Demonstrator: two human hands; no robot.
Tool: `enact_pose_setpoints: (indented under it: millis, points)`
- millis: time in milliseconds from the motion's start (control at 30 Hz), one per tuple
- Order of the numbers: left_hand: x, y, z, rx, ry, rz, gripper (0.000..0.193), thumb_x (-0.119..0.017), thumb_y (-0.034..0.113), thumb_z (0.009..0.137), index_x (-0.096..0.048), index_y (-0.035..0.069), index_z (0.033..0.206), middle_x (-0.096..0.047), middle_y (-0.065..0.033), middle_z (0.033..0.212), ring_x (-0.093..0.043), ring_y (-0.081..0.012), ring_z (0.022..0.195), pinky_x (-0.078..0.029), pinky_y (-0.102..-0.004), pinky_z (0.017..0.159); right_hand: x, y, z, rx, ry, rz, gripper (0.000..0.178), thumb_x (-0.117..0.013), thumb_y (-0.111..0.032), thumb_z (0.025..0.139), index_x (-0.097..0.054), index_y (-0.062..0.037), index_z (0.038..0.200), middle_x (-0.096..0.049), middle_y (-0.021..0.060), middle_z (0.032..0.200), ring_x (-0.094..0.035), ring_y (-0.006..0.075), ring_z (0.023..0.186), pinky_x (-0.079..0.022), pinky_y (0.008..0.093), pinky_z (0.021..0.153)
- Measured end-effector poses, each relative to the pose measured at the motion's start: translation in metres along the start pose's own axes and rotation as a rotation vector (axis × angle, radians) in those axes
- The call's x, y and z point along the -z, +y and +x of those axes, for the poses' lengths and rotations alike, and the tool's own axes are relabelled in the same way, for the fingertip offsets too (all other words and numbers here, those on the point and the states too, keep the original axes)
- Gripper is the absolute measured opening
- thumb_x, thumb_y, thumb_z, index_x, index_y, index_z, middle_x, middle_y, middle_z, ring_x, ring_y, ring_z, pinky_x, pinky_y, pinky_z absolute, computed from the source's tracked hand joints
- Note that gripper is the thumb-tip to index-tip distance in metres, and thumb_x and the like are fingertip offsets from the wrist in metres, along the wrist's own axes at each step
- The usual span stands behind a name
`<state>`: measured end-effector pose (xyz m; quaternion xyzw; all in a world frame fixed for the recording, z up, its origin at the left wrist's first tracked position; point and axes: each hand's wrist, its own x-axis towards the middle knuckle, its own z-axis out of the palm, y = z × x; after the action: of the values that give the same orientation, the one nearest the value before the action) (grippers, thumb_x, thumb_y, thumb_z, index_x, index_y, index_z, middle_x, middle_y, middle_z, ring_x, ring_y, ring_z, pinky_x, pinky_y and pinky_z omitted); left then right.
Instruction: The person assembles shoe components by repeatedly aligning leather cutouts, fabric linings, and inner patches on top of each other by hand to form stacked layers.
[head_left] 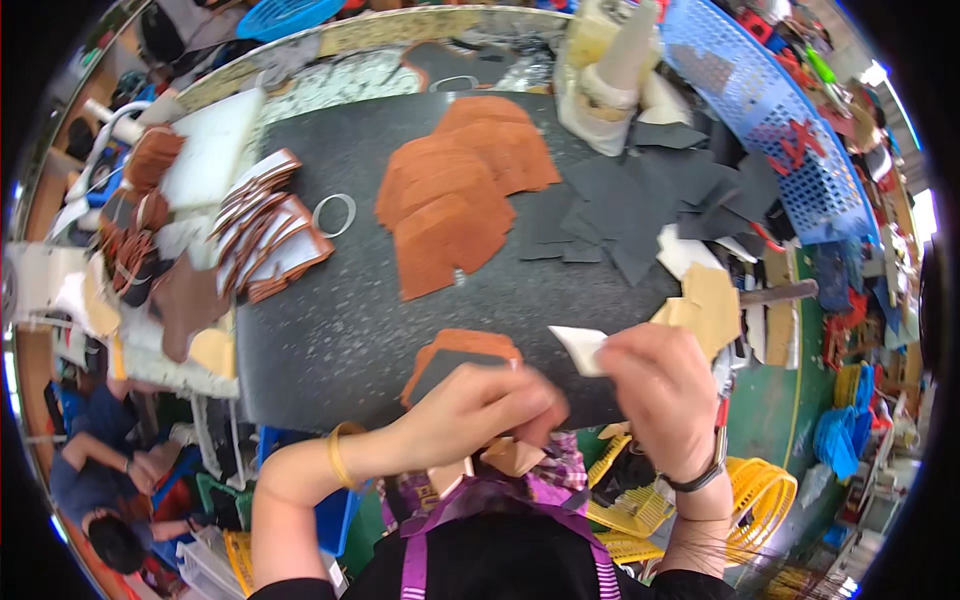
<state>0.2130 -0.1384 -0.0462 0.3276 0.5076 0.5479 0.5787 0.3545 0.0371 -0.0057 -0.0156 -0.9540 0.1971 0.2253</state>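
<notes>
My right hand (662, 385) is closed in a pinch on a small white pointed piece (578, 348), held over the front right of the dark worktop. Its material is unclear. My left hand (490, 400) curls over the front edge, with fingertips blurred; whatever they pinch, if anything, is hidden. Just beyond it lies a brown leather piece (478, 340) with a dark grey piece (452, 370) on top, partly covered by my hand. Overlapping brown leather pieces (450, 195) fan out at the middle. Several dark grey sheets (640, 205) are spread to their right.
White-and-brown layered pieces (275, 235) and a white ring (334, 215) are at the left. A container with a cone (610, 85) stands at the back, beside a blue basket (780, 120). Tan pieces (705, 310) and a hammer-like handle (780, 293) sit at the right edge.
</notes>
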Motion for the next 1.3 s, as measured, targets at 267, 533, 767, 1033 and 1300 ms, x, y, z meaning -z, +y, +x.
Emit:
enact_pose_setpoints:
  millis: [267,533,767,1033,1300]
  points:
    - [0.027,0.037,-0.036,0.013,0.135,-0.126,0.016,-0.056,0.013,0.098,-0.063,0.0,0.103,-0.066,-0.0021,0.089,-0.059,-0.0053,0.082,-0.049,-0.0208,0.074,-0.028,-0.027,0.041,0.464,0.148,-0.019,0.025,-0.073,-0.009,0.072,-0.07,0.0024,0.094,-0.067,0.0131,0.098,-0.067,0.0222,0.08,-0.054,0.0294,0.064]
    - [0.036,0.025,-0.053,0.002,-0.047,-0.514,0.018,-0.06,0.019,0.096,-0.065,0.002,0.101,-0.064,-0.0016,0.096,-0.056,-0.0045,0.089,-0.044,-0.0225,0.077,-0.046,-0.02,0.038,0.183,-0.196,0.797,0.036,-0.073,-0.012,0.074,-0.067,0.0032,0.106,-0.066,0.012,0.104,-0.067,0.0294,0.087,-0.055,0.0319,0.071]
    - [0.037,-0.022,-0.063,0.182,-0.159,-0.675,0.027,-0.057,0.026,0.098,-0.059,0.003,0.085,-0.056,0.0056,0.078,-0.049,-0.0041,0.069,-0.038,-0.0235,0.06,-0.055,-0.029,0.024,0.296,0.013,0.447,0.025,-0.073,-0.004,0.065,-0.071,-0.0048,0.09,-0.063,0.0099,0.104,-0.061,0.0265,0.095,-0.05,0.0378,0.078]
    - [0.058,-0.033,-0.107,0.563,-0.689,0.885,0.025,-0.055,0.024,0.092,-0.062,0.003,0.08,-0.058,-0.0127,0.063,-0.057,-0.0291,0.056,-0.046,-0.0366,0.054,-0.028,-0.016,0.007,-0.036,-0.387,0.406,0.02,-0.077,-0.011,0.066,-0.071,-0.0094,0.085,-0.067,0.0019,0.083,-0.063,0.0212,0.095,-0.049,0.0403,0.086]
    - [0.052,-0.007,-0.057,0.025,0.338,0.63,0.017,-0.067,0.017,0.088,-0.065,0.002,0.081,-0.067,-0.0112,0.069,-0.067,-0.0203,0.059,-0.049,-0.0281,0.053,-0.06,-0.016,0.003,-0.538,-0.439,0.597,0.024,-0.072,-0.003,0.08,-0.066,-0.0009,0.103,-0.065,0.0106,0.075,-0.065,0.0191,0.063,-0.051,0.027,0.058]
